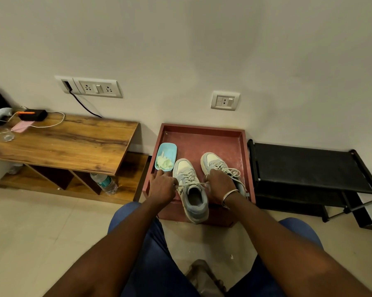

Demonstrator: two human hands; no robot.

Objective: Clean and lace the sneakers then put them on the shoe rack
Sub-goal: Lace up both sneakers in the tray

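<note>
Lacing seems the step in hand. Left of the black shoe rack (309, 163), a red tray (202, 137) holds the pale grey-blue pair, toes toward the wall. The farther sneaker (214, 162) sits inside; the nearer sneaker (191, 196) overhangs the front edge. The left hand (161, 187) and right hand (220, 185) each pinch the lace (199, 184), taut across its top eyelets. Next, I judge, comes crossing and knotting it evenly.

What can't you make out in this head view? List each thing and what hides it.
Head view:
1. Ends of the lace: inside the left hand and right hand pinching it.
2. Heel of the far sneaker: mostly behind the right hand.
3. Lower shelf of the rack: mostly under its top shelf.
4. The thing between the knees: blurred.
</note>
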